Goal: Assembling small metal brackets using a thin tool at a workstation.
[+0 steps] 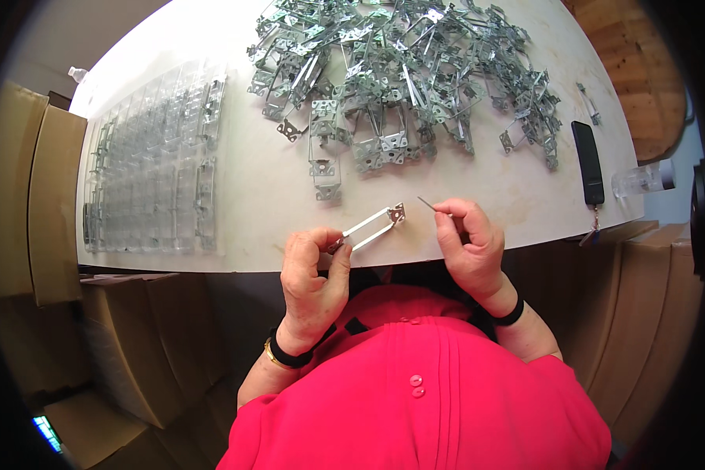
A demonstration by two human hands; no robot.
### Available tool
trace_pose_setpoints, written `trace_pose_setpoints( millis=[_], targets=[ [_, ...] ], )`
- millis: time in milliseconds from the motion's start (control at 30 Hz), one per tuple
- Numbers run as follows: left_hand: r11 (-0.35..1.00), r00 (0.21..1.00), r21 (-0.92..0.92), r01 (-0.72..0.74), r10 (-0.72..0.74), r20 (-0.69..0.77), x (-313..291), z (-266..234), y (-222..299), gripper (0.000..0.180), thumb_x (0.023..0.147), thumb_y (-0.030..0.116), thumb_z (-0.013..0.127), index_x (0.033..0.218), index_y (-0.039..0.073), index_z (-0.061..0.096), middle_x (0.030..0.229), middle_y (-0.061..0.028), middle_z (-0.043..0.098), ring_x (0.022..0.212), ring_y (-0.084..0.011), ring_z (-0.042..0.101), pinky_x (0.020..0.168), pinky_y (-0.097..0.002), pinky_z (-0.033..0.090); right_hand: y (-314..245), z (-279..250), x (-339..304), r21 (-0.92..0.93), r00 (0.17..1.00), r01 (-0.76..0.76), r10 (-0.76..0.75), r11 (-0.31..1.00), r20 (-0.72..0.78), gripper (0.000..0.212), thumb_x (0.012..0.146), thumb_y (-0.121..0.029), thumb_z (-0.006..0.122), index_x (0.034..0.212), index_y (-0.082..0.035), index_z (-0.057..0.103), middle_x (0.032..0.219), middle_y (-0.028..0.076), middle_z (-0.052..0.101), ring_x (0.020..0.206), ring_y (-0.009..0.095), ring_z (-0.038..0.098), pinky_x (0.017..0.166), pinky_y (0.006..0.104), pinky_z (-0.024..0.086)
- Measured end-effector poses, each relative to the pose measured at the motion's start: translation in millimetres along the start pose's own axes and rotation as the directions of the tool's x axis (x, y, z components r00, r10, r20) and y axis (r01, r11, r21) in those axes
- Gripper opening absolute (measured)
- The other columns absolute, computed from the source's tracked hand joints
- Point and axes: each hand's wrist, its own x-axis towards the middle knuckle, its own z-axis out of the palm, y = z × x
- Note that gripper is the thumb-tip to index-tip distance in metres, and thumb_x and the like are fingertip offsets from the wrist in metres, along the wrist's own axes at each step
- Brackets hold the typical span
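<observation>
My left hand [315, 270] pinches one end of a metal bracket frame [372, 227], two pale parallel bars with a perforated plate at the far end. The frame points up and to the right, above the near edge of the table. To its right, my right hand [471, 244] pinches a thin metal pin or rod [425, 203] between thumb and forefinger. Its tip sticks out to the upper left, apart from the frame. Beyond both hands lies a big heap of similar metal brackets [392, 74], several of them loose at its near side.
A clear plastic tray [153, 164] with metal parts along its sides lies on the white table [262, 211] at left. A black phone [588, 164] and a clear bottle [644, 179] lie at right. Cardboard boxes [137, 345] stand below the table edge.
</observation>
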Motion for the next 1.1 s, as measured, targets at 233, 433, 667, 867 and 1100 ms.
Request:
trace_pose_setpoints(
  millis=[233,433,667,867,1100],
  targets=[
    [0.994,0.994,0.028,-0.108,0.109,-0.028,6.8,1.7,-9.2,0.026,0.091,-0.009,0.078,0.112,0.002,0.066,0.100,-0.0092,0.065,0.087,-0.0183,0.065,0.079,-0.0301,0.054,-12.1,14.9,12.3,-0.302,0.893,0.447,-0.439,0.842,0.098,0.030,0.085,0.004,0.079,0.113,-0.003,0.070,0.078,0.010,0.067,0.062,0.030,0.063,0.058,0.0401,0.050],
    [0.992,0.989,-0.005,-0.129,0.129,-0.066,12.1,2.8,-10.3,0.030,0.083,-0.012,0.079,0.106,0.003,0.068,0.090,-0.0098,0.068,0.080,-0.0270,0.061,0.072,-0.0371,0.050,-11.6,10.3,10.7,-0.373,0.888,0.461,-0.418,0.805,0.193,0.032,0.084,0.006,0.080,0.114,-0.001,0.070,0.078,0.011,0.066,0.063,0.030,0.063,0.058,0.0398,0.049],
    [0.993,0.990,-0.023,-0.119,0.117,-0.073,14.1,3.2,-12.2,0.031,0.082,-0.012,0.079,0.106,0.004,0.068,0.089,-0.0091,0.067,0.078,-0.0263,0.059,0.071,-0.0376,0.049,-13.5,13.4,11.0,-0.391,0.880,0.475,-0.427,0.788,0.209,0.038,0.082,0.002,0.079,0.119,-0.002,0.070,0.077,0.008,0.064,0.065,0.028,0.064,0.059,0.0392,0.051],
    [0.989,0.986,-0.022,-0.146,0.144,-0.078,14.9,3.6,-16.0,0.032,0.082,-0.012,0.079,0.106,0.004,0.068,0.089,-0.0089,0.067,0.077,-0.0263,0.058,0.071,-0.0376,0.048,-10.5,11.0,10.6,-0.448,0.885,0.465,-0.417,0.764,0.207,0.034,0.084,0.002,0.078,0.117,-0.001,0.069,0.076,0.008,0.064,0.063,0.027,0.064,0.057,0.0393,0.049],
    [0.984,0.982,-0.021,-0.174,0.172,-0.083,16.4,3.3,-17.2,0.032,0.081,-0.013,0.079,0.106,0.004,0.068,0.089,-0.0086,0.067,0.075,-0.0264,0.057,0.071,-0.0379,0.047,-13.0,16.3,11.3,-0.425,0.878,0.476,-0.441,0.770,0.184,0.033,0.084,0.003,0.078,0.116,-0.001,0.069,0.073,0.008,0.063,0.062,0.027,0.063,0.057,0.0391,0.049]
  ],
)
